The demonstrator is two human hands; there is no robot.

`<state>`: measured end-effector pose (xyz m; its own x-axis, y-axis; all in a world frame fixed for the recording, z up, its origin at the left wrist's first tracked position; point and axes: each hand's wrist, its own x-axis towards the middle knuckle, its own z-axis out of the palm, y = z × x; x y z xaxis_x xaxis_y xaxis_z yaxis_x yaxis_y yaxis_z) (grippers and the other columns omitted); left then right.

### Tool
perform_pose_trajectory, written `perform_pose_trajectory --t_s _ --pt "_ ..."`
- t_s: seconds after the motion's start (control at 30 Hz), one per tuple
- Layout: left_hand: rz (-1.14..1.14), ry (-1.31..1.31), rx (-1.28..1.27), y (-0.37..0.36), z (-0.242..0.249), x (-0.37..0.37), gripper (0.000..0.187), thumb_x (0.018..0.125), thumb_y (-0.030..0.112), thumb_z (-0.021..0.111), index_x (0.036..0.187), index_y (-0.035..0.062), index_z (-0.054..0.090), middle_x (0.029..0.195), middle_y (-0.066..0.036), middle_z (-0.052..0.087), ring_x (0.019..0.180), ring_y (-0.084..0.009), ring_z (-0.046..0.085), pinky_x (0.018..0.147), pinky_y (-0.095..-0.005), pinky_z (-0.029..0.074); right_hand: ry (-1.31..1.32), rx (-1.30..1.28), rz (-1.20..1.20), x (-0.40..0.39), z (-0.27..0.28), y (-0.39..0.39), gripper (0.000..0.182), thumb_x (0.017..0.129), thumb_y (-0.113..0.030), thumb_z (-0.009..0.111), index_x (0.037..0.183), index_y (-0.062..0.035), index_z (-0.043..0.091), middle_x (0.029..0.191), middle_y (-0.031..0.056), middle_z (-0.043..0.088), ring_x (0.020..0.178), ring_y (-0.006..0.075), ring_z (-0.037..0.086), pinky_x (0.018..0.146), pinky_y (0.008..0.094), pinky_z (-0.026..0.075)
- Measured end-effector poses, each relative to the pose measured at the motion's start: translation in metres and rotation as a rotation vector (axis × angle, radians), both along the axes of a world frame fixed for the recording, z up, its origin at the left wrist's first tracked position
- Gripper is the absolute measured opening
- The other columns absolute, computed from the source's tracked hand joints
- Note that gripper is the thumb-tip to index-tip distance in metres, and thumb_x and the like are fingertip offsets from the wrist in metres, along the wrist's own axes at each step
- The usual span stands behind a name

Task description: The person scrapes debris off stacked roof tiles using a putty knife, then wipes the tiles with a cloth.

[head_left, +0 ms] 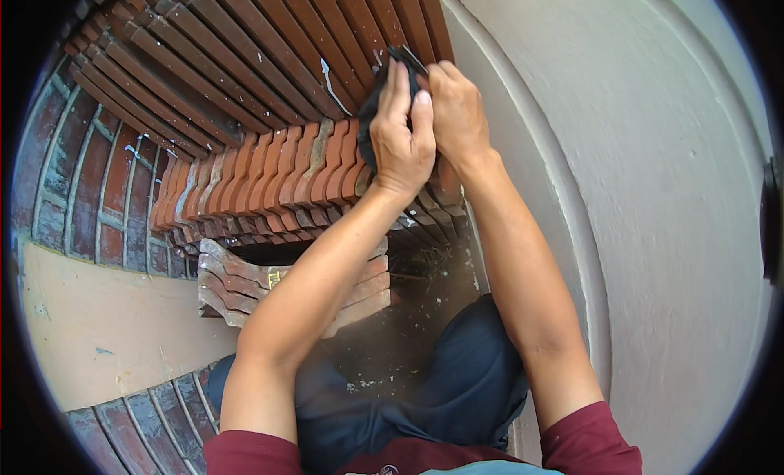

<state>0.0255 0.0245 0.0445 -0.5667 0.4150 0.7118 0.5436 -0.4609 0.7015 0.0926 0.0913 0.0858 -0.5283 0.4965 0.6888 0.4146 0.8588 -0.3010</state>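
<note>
A dark grey-black piece [367, 136], perhaps cloth or a thin sheet, is between and behind my hands. I cannot make out its kind. My left hand [400, 136] presses against it, fingers fairly straight and thumb raised. Close beside it, my right hand [457, 107] is closed, its fingers curled at the dark piece's upper edge. Both hands are in front of the right end of the stacked brown roof tiles [286, 42]. Below those is a row of orange wavy-edged tiles [269, 173], whose right end my hands and left forearm partly hide.
A curved pale wall [653, 189] rises close on my right. A small stack of worn wavy tiles [233, 283] lies under my left forearm. Brickwork [90, 181] and a beige slab [122, 320] are on the left. Debris dots the dark ground [392, 344] by my knees.
</note>
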Motion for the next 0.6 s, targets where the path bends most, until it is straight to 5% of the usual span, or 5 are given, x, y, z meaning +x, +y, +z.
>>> perform_pose_trajectory --t_s 0.23,0.33,0.47,0.6 --pt "0.002 0.098 0.091 0.002 0.011 -0.002 0.055 0.101 0.02 0.048 0.142 -0.0164 0.041 0.147 -0.035 0.043 0.139 -0.0443 0.043 0.117 -0.0414 0.034 0.043 0.023 0.044 -0.002 0.014 -0.001 0.019 0.094 -0.016 0.06 0.084 0.0001 0.06 0.089 0.0181 0.064 0.081 0.0432 0.066 0.071 0.0517 0.053" --pt "-0.073 -0.082 0.133 0.005 0.025 -0.012 0.053 0.101 0.02 0.046 0.14 -0.0158 0.044 0.146 -0.035 0.044 0.137 -0.0443 0.046 0.115 -0.0413 0.036 0.068 0.067 0.047 -0.014 0.032 -0.002 0.018 0.093 -0.016 0.059 0.085 -0.0008 0.06 0.091 0.0184 0.065 0.083 0.0441 0.066 0.071 0.0519 0.054" --pt "0.005 0.055 -0.002 0.002 0.001 -0.001 0.053 0.102 0.021 0.045 0.14 -0.0155 0.044 0.144 -0.038 0.044 0.133 -0.0475 0.048 0.114 -0.0425 0.037 -0.037 -0.022 -0.024 0.0 0.005 0.002 0.018 0.093 -0.016 0.059 0.085 -0.0002 0.059 0.093 0.0192 0.065 0.084 0.0443 0.066 0.072 0.052 0.054" --pt "-0.097 -0.105 -0.168 -0.002 -0.014 0.018 0.058 0.102 0.026 0.047 0.139 -0.0182 0.042 0.145 -0.039 0.042 0.138 -0.0482 0.042 0.117 -0.0428 0.033 -0.134 -0.119 -0.074 0.02 -0.018 0.004 0.018 0.093 -0.016 0.059 0.084 0.0004 0.059 0.092 0.0189 0.064 0.085 0.0438 0.066 0.072 0.0512 0.053"
